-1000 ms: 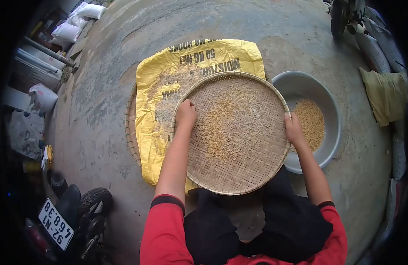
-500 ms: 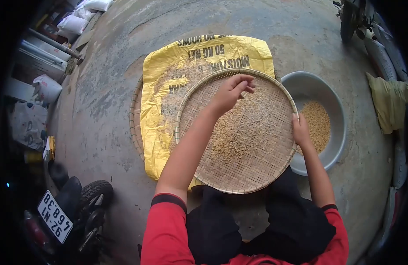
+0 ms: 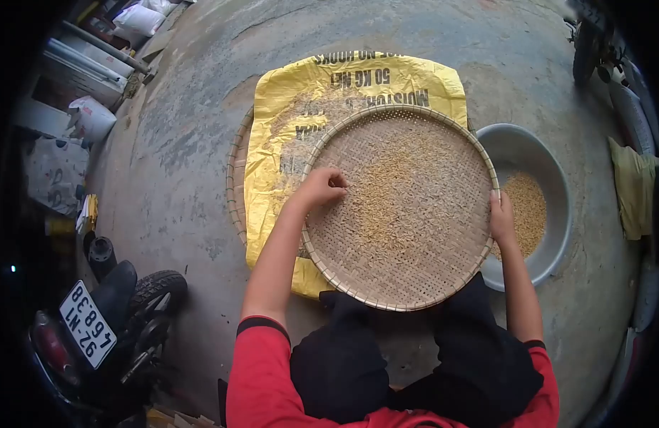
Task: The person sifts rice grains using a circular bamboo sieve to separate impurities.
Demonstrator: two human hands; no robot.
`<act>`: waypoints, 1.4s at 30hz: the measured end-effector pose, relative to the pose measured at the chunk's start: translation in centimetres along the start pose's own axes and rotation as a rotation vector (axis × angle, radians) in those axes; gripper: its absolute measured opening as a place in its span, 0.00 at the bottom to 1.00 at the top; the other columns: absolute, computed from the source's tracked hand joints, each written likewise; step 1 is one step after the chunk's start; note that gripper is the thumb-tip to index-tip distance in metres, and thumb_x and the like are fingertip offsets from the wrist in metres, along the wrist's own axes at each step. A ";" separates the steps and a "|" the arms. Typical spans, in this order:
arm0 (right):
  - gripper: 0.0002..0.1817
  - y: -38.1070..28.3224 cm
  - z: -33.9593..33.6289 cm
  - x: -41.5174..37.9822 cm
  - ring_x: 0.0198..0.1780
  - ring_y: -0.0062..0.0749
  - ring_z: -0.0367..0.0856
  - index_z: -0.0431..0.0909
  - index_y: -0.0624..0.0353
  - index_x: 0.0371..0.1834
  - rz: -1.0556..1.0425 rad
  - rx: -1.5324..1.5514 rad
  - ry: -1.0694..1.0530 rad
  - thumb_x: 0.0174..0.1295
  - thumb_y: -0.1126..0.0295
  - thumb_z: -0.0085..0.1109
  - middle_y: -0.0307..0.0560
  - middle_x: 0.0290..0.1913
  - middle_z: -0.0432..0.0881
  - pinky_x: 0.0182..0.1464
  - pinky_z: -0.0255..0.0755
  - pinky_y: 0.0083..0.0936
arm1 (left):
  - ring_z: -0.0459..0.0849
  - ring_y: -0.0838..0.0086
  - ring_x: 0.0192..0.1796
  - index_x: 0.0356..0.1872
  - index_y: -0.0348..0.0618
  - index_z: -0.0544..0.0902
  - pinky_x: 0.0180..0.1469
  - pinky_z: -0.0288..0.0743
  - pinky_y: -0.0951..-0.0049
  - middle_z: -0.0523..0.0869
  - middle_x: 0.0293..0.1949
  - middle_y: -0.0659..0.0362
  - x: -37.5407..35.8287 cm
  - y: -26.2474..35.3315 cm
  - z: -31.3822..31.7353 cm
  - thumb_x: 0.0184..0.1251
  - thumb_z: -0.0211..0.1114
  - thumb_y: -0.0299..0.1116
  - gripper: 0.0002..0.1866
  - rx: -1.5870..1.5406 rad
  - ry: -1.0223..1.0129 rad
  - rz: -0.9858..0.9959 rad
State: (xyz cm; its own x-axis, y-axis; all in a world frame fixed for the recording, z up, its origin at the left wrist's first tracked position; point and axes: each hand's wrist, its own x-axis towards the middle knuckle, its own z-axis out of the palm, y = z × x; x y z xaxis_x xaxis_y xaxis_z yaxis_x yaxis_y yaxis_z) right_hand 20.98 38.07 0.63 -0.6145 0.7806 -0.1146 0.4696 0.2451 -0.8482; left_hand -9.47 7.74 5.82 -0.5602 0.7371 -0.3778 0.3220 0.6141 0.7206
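A round woven bamboo tray (image 3: pixel 386 278) rests over my knees, with husked-looking golden grain (image 3: pixel 386 207) spread thinly across it. My right hand (image 3: pixel 502 217) grips the tray's right rim, fingers wrapped around the edge. Above the tray's left side is my left hand (image 3: pixel 324 187), its fingers curled into a pinch; whatever lies between the fingertips is too small to make out. Beneath the tray's far left part, a yellow sack (image 3: pixel 269 192) printed with black letters lies over a second woven tray (image 3: pixel 238 178), of which only the left rim shows.
To the right stands a metal basin (image 3: pixel 563 221) with more grain (image 3: pixel 527 210) inside. A parked motorbike (image 3: pixel 115 321) is at lower left, another vehicle's wheel (image 3: pixel 585 57) at upper right. White sacks (image 3: pixel 94 120) line the left; a yellowish sack (image 3: pixel 632 185) lies right.
My left hand has moved from over the tray's far middle to its left side, its fingers now more curled. The grain lies more spread out. My right hand keeps its hold.
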 end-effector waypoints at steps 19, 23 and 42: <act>0.18 -0.9 -0.1 -0.3 0.30 0.27 0.66 0.70 0.64 0.33 -0.042 -0.012 0.018 0.69 0.57 0.44 0.44 0.26 0.69 0.36 0.65 0.28 | 0.81 0.61 0.38 0.29 0.41 0.81 0.40 0.74 0.64 0.82 0.32 0.54 -0.5 0.9 3.9 0.52 0.69 0.34 0.08 0.375 -0.009 0.081; 0.18 -1.2 -0.1 -0.4 0.31 0.27 0.67 0.70 0.64 0.34 -0.020 0.001 0.043 0.69 0.57 0.44 0.45 0.26 0.70 0.36 0.65 0.29 | 0.80 0.59 0.42 0.32 0.43 0.80 0.43 0.74 0.62 0.81 0.37 0.53 -1.0 1.9 4.1 0.57 0.65 0.36 0.08 0.499 -0.016 0.048; 0.19 -0.9 0.1 -0.3 0.35 0.34 0.72 0.72 0.66 0.38 -0.060 0.002 0.039 0.68 0.57 0.45 0.51 0.31 0.75 0.41 0.66 0.32 | 0.81 0.56 0.42 0.38 0.36 0.75 0.43 0.76 0.61 0.79 0.38 0.48 -0.9 2.9 4.9 0.61 0.53 0.25 0.06 0.671 0.000 0.196</act>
State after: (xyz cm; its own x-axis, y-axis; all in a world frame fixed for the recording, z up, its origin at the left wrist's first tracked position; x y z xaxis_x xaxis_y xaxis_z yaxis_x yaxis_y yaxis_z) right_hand 20.73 37.58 1.36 -0.6159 0.7866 -0.0435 0.4318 0.2909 -0.8537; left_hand -4.31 10.26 5.33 -0.4436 0.8521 -0.2776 0.8191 0.5112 0.2603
